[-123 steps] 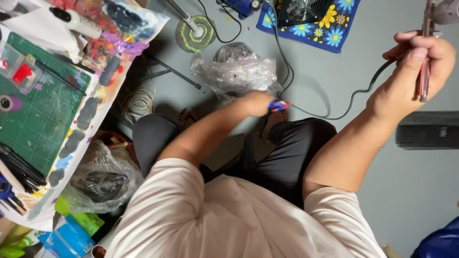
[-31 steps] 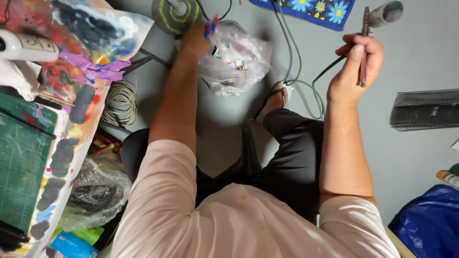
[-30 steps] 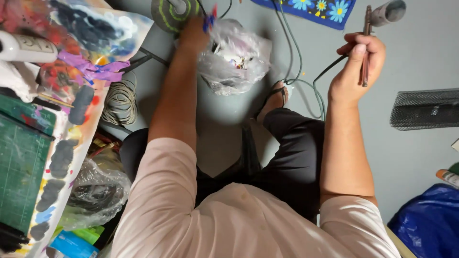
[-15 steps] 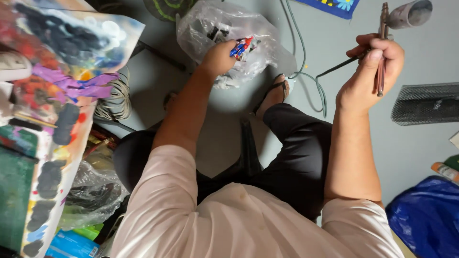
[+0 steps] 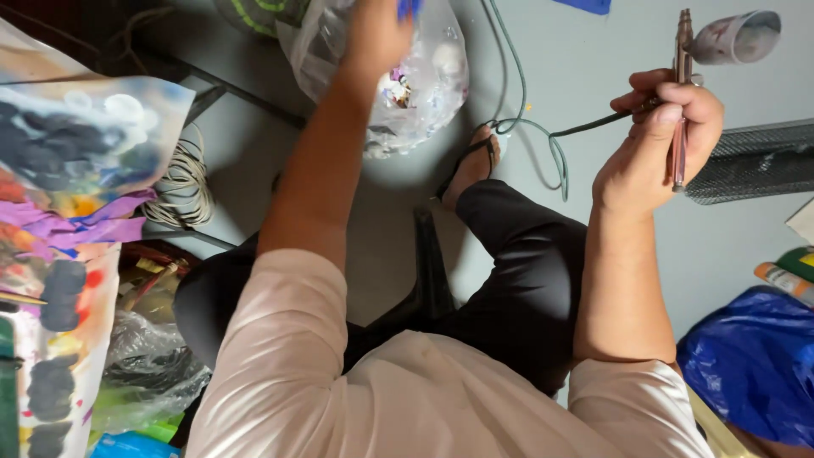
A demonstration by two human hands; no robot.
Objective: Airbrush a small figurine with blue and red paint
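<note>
At the left, a paint-smeared sheet (image 5: 76, 195) hangs over the edge of the bench (image 5: 13, 373), and a coil of pale cord (image 5: 182, 182) lies on the floor (image 5: 593, 51) just beside it. My left hand (image 5: 377, 34) reaches down to the clear plastic bag (image 5: 424, 85) on the floor ahead of my knees; its grip closes on a small blue thing (image 5: 409, 7) at the top edge, mostly cut off, right over the bag. My sandalled foot (image 5: 471, 165) sits beside a green hose (image 5: 526, 127). My right hand (image 5: 657, 144) is raised, its grip wrapped tight round a slim airbrush (image 5: 681, 93) held upright, cup (image 5: 733, 38) beside its top.
</note>
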